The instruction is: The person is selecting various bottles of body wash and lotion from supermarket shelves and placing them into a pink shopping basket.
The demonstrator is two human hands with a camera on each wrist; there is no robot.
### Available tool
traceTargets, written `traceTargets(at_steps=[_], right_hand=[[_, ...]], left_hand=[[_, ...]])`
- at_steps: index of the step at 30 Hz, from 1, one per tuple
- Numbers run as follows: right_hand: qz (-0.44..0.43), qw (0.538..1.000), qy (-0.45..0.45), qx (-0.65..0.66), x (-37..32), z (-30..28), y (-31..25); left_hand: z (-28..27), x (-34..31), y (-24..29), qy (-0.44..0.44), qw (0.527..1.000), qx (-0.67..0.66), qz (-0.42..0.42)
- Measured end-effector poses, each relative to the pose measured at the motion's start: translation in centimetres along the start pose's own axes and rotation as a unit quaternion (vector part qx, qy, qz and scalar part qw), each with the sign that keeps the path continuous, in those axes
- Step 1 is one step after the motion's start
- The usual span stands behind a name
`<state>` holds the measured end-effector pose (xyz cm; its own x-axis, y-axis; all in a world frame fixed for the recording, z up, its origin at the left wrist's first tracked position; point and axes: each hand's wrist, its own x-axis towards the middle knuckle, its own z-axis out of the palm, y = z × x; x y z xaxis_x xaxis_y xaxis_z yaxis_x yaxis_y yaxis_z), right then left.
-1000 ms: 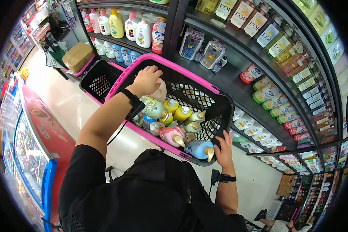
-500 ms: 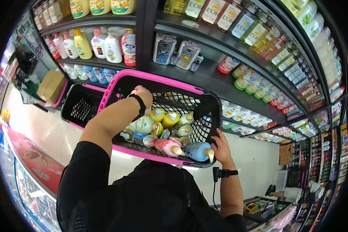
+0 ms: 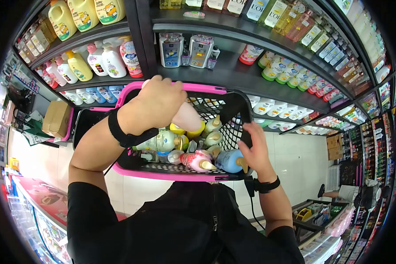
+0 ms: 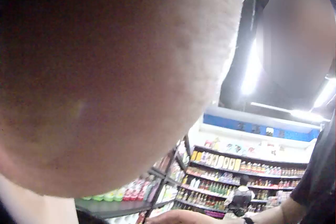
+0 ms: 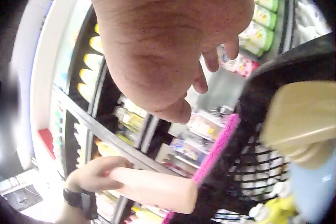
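My left hand [image 3: 156, 105] grips a pale pink bottle [image 3: 187, 117], raised above the left part of a black shopping basket [image 3: 163, 175] with a pink rim. The right wrist view shows the same bottle [image 5: 157, 190] lying sideways in those fingers. My right hand [image 3: 258, 152] is at the basket's right end, fingers spread, holding nothing. Several pump bottles fill the basket: a blue bottle [image 3: 229, 161] with a gold pump, a pink bottle [image 3: 195, 161], a pale green bottle [image 3: 162, 141] lying on its side, and yellow ones partly covered by the raised bottle.
Black shelves [image 3: 233, 77] of toiletries run along the far side and curve round to the right. A second dark basket [image 3: 84, 121] stands left, beside a cardboard box [image 3: 56, 119]. A low display bin [image 3: 314, 215] and another person [image 3: 350, 193] are at the right.
My left hand has come up out of the basket with the pale pink bottle. The right hand stays at the basket's right end, and the view has turned.
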<state>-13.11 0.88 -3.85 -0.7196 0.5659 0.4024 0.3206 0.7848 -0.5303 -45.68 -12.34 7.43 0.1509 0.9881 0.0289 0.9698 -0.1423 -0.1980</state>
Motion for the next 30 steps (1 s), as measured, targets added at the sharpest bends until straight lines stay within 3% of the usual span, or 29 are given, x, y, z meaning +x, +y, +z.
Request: traceTargets(at_steps=[3, 7, 8, 9, 12, 14, 16, 18, 20, 23, 25, 28, 30], right_hand=[[-0.033, 0.998, 0.025, 0.045, 2.9, -1.4, -4.2], [-0.106, 0.992, -0.038, 0.060, 3.8, -2.4, -7.1], [-0.090, 0.991, -0.036, 0.087, 3.5, -2.3, -7.2], [-0.074, 0.990, -0.035, 0.116, 3.1, -2.4, -7.2], [0.012, 0.981, -0.019, 0.192, 1.3, -4.1, -7.2], [0.012, 0.981, 0.026, 0.193, -0.3, -5.4, -5.7], [0.007, 0.979, 0.075, 0.190, -2.0, -7.5, -3.4], [0.058, 0.950, 0.110, 0.287, -4.1, -10.1, -1.0], [0.087, 0.916, 0.138, 0.366, -7.5, -11.8, 2.9], [0.233, 0.788, 0.175, 0.543, -12.0, -16.7, 6.4], [0.198, 0.750, 0.235, 0.586, -15.0, -19.7, 8.7], [0.165, 0.706, 0.311, 0.614, -19.0, -23.6, 11.0], [0.173, 0.691, 0.352, 0.607, -20.7, -25.5, 11.9]], left_hand=[[-2.3, 0.9, 2.3, 0.051, 0.996, -0.041, 0.055], [-4.7, 3.0, 6.6, 0.076, 0.987, -0.038, 0.135], [-5.6, 3.5, 8.0, 0.077, 0.985, -0.035, 0.153], [-5.2, 4.2, 9.4, 0.137, 0.975, -0.058, 0.167], [-6.5, 6.0, 13.1, 0.131, 0.970, -0.044, 0.199], [-8.0, 7.6, 15.5, 0.108, 0.969, -0.046, 0.218], [-8.7, 9.7, 18.8, 0.222, 0.951, -0.006, 0.215], [-8.8, 11.9, 23.2, 0.332, 0.922, -0.013, 0.198], [-9.5, 13.1, 27.0, 0.370, 0.899, -0.037, 0.231], [-8.2, 14.7, 31.5, 0.445, 0.850, -0.118, 0.257], [-6.3, 17.0, 34.0, 0.475, 0.815, -0.227, 0.241], [-5.9, 21.0, 37.3, 0.287, 0.845, -0.400, 0.208], [-5.1, 23.3, 39.8, 0.113, 0.817, -0.527, 0.203]])
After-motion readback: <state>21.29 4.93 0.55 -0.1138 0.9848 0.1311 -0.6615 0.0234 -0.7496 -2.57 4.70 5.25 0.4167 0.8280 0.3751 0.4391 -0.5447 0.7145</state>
